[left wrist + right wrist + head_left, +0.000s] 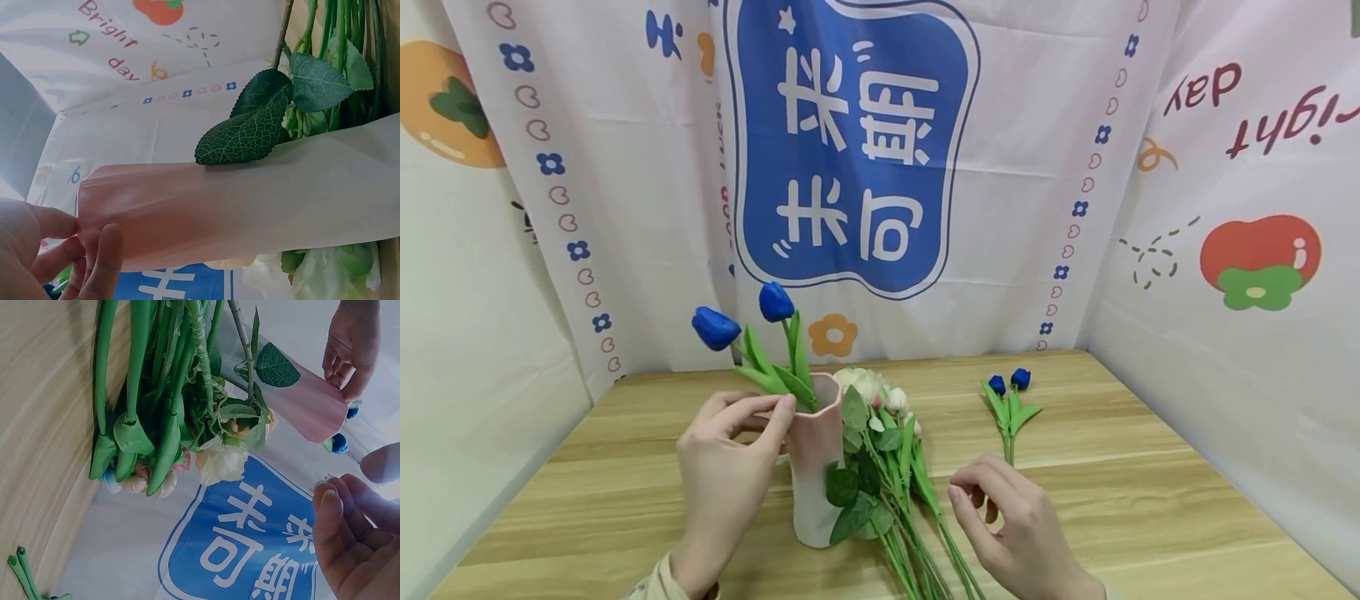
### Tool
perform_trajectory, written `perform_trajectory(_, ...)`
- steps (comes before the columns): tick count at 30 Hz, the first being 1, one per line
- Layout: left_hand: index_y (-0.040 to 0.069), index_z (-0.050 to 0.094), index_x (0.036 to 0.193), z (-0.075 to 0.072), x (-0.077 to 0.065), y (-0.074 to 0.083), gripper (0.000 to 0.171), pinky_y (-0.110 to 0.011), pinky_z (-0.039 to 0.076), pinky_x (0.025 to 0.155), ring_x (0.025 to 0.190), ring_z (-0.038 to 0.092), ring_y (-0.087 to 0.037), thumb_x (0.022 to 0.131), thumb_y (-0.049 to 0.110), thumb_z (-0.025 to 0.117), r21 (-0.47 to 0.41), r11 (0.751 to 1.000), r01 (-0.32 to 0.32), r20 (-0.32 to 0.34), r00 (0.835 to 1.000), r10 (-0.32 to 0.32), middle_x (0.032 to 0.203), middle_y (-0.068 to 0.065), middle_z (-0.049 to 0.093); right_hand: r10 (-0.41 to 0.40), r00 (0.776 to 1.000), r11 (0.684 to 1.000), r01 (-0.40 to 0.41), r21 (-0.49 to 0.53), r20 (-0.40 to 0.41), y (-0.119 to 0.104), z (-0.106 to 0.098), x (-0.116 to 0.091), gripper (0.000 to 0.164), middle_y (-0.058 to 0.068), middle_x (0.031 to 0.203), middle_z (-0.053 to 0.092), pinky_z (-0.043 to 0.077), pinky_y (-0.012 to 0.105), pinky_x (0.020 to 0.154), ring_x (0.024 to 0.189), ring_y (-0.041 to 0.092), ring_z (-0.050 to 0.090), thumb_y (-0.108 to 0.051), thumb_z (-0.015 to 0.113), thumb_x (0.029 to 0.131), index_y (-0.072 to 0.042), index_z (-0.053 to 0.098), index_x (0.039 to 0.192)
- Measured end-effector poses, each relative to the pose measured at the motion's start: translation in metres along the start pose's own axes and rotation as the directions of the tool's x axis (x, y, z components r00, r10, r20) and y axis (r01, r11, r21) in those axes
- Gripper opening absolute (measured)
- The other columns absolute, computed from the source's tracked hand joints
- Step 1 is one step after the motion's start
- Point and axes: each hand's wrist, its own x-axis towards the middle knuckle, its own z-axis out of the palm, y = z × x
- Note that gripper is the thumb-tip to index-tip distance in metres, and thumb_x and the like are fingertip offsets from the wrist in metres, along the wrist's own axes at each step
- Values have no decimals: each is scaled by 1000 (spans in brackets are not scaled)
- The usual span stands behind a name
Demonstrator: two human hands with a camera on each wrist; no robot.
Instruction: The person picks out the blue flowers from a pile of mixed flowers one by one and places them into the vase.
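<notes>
A pink-and-white vase [814,492] stands upright on the table, with two blue tulips [716,328] in its mouth, leaning to the left. My left hand [730,454] holds the vase at its rim, thumb and fingers on the pink edge in the left wrist view. The right hand [1018,525] hovers right of the vase, fingers loosely curled and nothing in them. Between the hands lies a bunch of artificial flowers, with pale blooms [865,385], dark green leaves [250,125] and long stems [172,356].
Two more blue tulips [1011,404] lie on the wooden table [1150,500] beyond my right hand. Printed white cloth [1022,208] hangs along the back and sides. The flower bunch lies right against the vase's right side.
</notes>
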Motion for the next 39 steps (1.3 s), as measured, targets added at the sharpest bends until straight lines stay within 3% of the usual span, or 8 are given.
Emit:
perform_trajectory(5,13,69,84,-4,-4,0,17,-15,51,46,67,58,-5,75,27,73,65,998,6,-13,1000,-5,78,5,57,5,1000,1000,-5,-8,5,1,0,-1,18,-11,79,51,37,6,46,63,-1,43,-2,61,80,-18,59,87)
perform_trajectory(10,15,66,91,-7,-10,-1,30,-15,52,53,77,56,-5,71,35,75,96,990,103,-23,995,-101,85,7,59,-1,1000,1000,1,-6,1,2,-2,0,18,-11,78,51,36,6,47,63,0,43,-1,61,79,-17,59,87)
perform_trajectory(18,18,62,107,-9,-21,-9,44,-20,53,67,90,57,-10,72,43,71,77,955,286,114,949,-294,101,7,59,-12,1000,1000,11,4,13,2,-3,1,18,-10,77,50,36,5,46,62,0,44,0,60,79,-16,58,86)
perform_trajectory(22,19,59,111,-6,-26,-15,44,-21,53,69,91,57,-11,74,41,69,51,952,300,186,934,-304,105,7,56,-9,1000,1000,9,-1,22,2,-2,-1,17,-10,77,50,36,5,45,63,1,43,-1,60,80,-16,59,88)
perform_trajectory(26,19,59,111,-3,-29,-20,43,-20,53,68,90,58,-11,75,39,70,27,959,284,204,937,-283,105,7,55,21,998,999,-20,-32,55,4,-4,-1,17,-12,78,49,36,4,45,63,-1,43,-2,60,80,-18,59,88)
perform_trajectory(31,19,59,110,-2,-30,-21,41,-21,54,67,89,58,-12,75,36,70,17,963,270,203,942,-268,104,6,56,148,984,985,-138,-106,95,16,-11,2,12,-15,75,50,40,8,45,62,-1,45,-6,62,81,-17,60,83)
perform_trajectory(35,18,59,110,0,-32,-21,40,-22,54,67,88,58,-12,76,34,71,6,964,265,207,943,-260,104,6,56,354,923,921,-317,-225,152,38,-22,9,6,-14,70,51,45,17,47,59,1,47,-12,64,82,-16,61,78)
perform_trajectory(39,19,59,110,-1,-32,-21,40,-22,54,66,88,58,-12,75,34,71,-9,962,273,203,942,-266,104,5,56,583,761,803,-484,-348,285,68,-34,20,11,-10,65,52,45,21,48,56,6,48,-21,61,84,-15,62,75)
